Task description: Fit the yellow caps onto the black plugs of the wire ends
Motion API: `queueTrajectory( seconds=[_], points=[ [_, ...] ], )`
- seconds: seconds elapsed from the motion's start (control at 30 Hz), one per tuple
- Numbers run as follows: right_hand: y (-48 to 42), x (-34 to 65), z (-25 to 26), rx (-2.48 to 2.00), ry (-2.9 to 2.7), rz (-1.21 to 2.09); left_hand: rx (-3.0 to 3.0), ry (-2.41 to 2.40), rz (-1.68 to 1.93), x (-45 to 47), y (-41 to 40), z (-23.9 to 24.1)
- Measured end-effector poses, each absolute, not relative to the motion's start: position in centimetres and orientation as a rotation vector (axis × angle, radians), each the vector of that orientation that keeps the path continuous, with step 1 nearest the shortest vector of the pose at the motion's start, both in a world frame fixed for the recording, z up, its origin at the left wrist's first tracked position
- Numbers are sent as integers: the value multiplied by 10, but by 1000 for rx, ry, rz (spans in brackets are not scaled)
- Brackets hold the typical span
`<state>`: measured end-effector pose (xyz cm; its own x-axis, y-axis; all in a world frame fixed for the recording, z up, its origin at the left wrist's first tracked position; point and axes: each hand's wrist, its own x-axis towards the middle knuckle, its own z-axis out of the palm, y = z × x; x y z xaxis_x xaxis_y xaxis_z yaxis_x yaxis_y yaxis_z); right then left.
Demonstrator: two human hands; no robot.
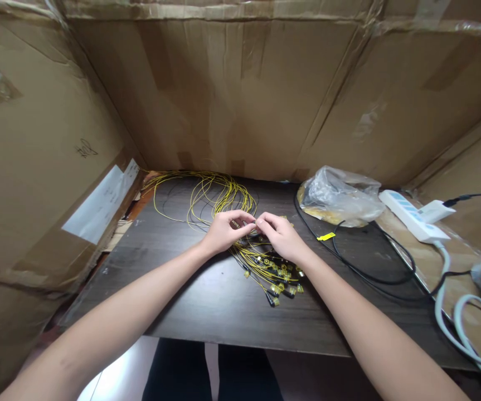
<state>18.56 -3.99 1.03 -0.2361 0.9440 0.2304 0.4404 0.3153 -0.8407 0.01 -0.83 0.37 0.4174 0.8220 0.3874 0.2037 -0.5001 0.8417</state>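
A bundle of thin yellow cables point(240, 196) runs from the back left of the dark tabletop and passes beneath my hands. Its near end fans out into several black connectors with yellowish clear caps point(281, 273), lying below and beside my right hand. Over the middle of the bundle, my left hand point(228, 231) is closed in a pinch, thumb and forefinger together. My right hand point(280, 234) pinches too, its fingertips meeting those of the left. Whatever lies between the fingertips is too small and covered to make out.
Cardboard walls point(232, 100) enclose the dark table point(190, 306) at the back and sides. Toward the back right lies a clear plastic bag point(340, 195). A black cable point(361, 275) with a yellow tag point(326, 236) loops near a white power strip point(411, 214) and its white cord point(441, 301).
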Motion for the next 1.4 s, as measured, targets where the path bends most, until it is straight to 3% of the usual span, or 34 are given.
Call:
queueTrajectory(
  seconds=[1.4],
  points=[
    [-39, 188, 12, -1253, -1856, 855, 1970, 890, 1082, 0, -9, 4]
  ],
)
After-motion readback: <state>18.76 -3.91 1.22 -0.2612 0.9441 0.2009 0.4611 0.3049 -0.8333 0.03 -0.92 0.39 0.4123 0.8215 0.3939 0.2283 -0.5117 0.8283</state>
